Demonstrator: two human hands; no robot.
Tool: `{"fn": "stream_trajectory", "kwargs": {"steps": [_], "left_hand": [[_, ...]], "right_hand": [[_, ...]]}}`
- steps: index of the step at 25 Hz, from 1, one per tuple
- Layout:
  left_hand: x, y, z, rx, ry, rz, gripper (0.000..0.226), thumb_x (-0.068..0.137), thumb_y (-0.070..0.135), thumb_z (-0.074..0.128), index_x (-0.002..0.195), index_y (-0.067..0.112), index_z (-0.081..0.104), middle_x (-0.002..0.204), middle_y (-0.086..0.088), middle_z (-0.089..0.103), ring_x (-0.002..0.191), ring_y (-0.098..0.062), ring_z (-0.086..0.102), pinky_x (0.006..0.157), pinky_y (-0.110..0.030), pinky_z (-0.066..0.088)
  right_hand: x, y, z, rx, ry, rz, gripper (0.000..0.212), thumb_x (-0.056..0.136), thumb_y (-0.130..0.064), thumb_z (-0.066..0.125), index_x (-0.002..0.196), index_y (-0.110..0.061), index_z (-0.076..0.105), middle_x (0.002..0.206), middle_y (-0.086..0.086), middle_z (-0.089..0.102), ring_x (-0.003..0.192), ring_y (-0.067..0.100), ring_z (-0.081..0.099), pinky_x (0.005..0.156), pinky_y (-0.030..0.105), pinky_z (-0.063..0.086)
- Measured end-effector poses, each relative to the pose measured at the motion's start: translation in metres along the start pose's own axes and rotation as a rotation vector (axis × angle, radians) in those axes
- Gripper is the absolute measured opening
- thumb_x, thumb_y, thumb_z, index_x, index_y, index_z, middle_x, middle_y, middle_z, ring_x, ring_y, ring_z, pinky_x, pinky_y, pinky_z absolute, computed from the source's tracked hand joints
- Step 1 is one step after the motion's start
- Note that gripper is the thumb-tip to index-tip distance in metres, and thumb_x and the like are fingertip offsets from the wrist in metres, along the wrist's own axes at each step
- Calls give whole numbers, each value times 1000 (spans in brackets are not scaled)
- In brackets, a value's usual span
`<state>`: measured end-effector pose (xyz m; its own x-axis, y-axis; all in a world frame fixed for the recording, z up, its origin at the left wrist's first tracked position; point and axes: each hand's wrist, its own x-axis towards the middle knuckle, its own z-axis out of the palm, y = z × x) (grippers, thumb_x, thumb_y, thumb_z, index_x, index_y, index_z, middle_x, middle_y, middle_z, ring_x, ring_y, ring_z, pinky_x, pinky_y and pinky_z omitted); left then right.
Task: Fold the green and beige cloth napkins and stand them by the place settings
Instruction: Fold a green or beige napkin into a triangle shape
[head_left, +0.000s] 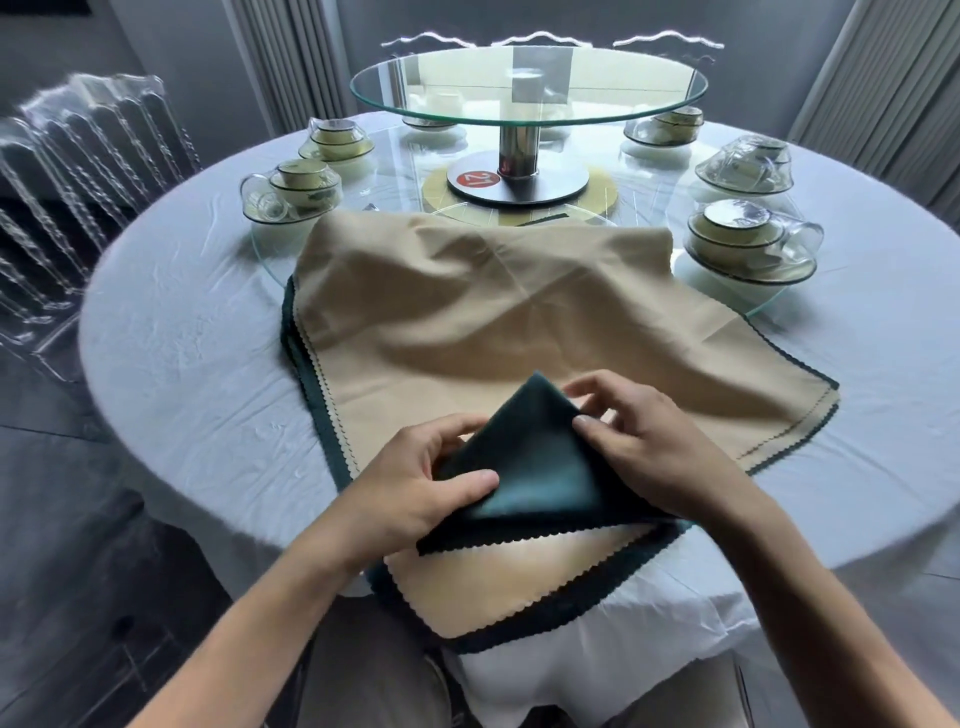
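Note:
A stack of beige napkins with green ones under them lies spread on the round table in front of me, its near corner hanging over the edge. The near corner of a green napkin is lifted and folded back over the beige cloth. My left hand pinches its left side, thumb on top. My right hand holds its right side near the raised tip, thumb pressed on the fabric. Wrapped place settings, such as the one at the right, ring the far side of the table.
A white tablecloth covers the table. A glass turntable on a metal post stands in the middle, with wrapped bowl sets at the left and far right. A plastic-covered chair stands at the left.

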<state>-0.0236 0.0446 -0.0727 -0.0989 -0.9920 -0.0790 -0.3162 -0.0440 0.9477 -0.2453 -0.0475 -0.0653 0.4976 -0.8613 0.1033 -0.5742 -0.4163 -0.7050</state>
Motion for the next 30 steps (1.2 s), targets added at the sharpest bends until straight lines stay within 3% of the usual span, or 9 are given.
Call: {"fn": "stream_trajectory", "kwargs": {"steps": [3, 9, 12, 15, 20, 23, 25, 27, 30], "left_hand": [[6, -22, 13, 738, 241, 104, 56, 89, 45, 49, 142, 25, 49, 133, 7, 55, 118, -13, 50, 107, -35, 40], [-2, -65, 21, 976, 130, 205, 61, 99, 50, 10, 155, 28, 7, 162, 12, 7, 150, -4, 3, 121, -34, 3], [-12, -72, 17, 1032, 130, 161, 64, 102, 52, 0, 157, 24, 13, 162, 8, 15, 149, -4, 2, 117, -36, 4], [-13, -66, 21, 1021, 192, 179, 63, 102, 50, 5, 156, 22, 20, 161, 8, 22, 150, -9, 13, 116, -36, 8], [15, -29, 20, 835, 178, 69, 67, 86, 54, 37, 147, 27, 39, 130, 14, 54, 119, -11, 45, 99, -31, 33], [35, -17, 9, 277, -14, -46, 26, 80, 33, 62, 106, 31, 66, 90, 14, 66, 84, -8, 60, 81, -36, 49], [40, -4, 3, 59, -86, -6, 14, 84, 12, 66, 92, 23, 67, 81, 2, 67, 72, -9, 60, 68, -29, 49], [44, 13, 0, 52, -115, 94, 23, 85, 4, 66, 86, 27, 64, 80, -1, 62, 68, -9, 56, 63, -25, 47], [66, 45, -9, 79, -167, 195, 24, 80, 9, 66, 94, 28, 66, 84, 4, 62, 67, -9, 54, 62, -23, 47]], "right_hand": [[-3, -8, 39, -492, 256, -19, 42, 85, -16, 59, 127, -17, 56, 115, 4, 63, 99, 28, 60, 84, 39, 48], [-20, -13, 100, -603, 106, -12, 57, 90, -40, 36, 140, -16, 53, 145, 5, 51, 134, 27, 47, 108, 43, 23], [-41, 11, 73, -639, 69, 144, 68, 93, -53, 11, 155, -27, 16, 161, -3, 17, 149, 20, 17, 116, 42, 7], [-58, 33, 48, -642, 22, 262, 65, 80, -57, -17, 141, -36, -26, 154, -15, -22, 145, 9, -19, 117, 36, -14], [-59, 31, 49, -683, 90, 205, 70, 92, -53, 5, 153, -26, 25, 160, -2, 21, 148, 23, 21, 116, 41, 2], [-47, 28, 27, -611, 2, 89, 68, 83, -62, 15, 136, -32, 46, 149, -11, 42, 142, 11, 32, 119, 34, 4], [-35, 19, 4, -331, -55, 44, 48, 81, -63, 40, 116, -34, 54, 121, -18, 61, 118, 6, 54, 109, 25, 27], [-17, 10, -15, 195, -152, 46, 30, 85, -33, 71, 113, -30, 60, 102, -11, 71, 94, 7, 65, 83, 21, 47], [9, 16, -25, 482, -232, 22, 15, 87, -12, 70, 99, -5, 69, 81, -3, 65, 75, 10, 61, 68, 27, 48]]}}
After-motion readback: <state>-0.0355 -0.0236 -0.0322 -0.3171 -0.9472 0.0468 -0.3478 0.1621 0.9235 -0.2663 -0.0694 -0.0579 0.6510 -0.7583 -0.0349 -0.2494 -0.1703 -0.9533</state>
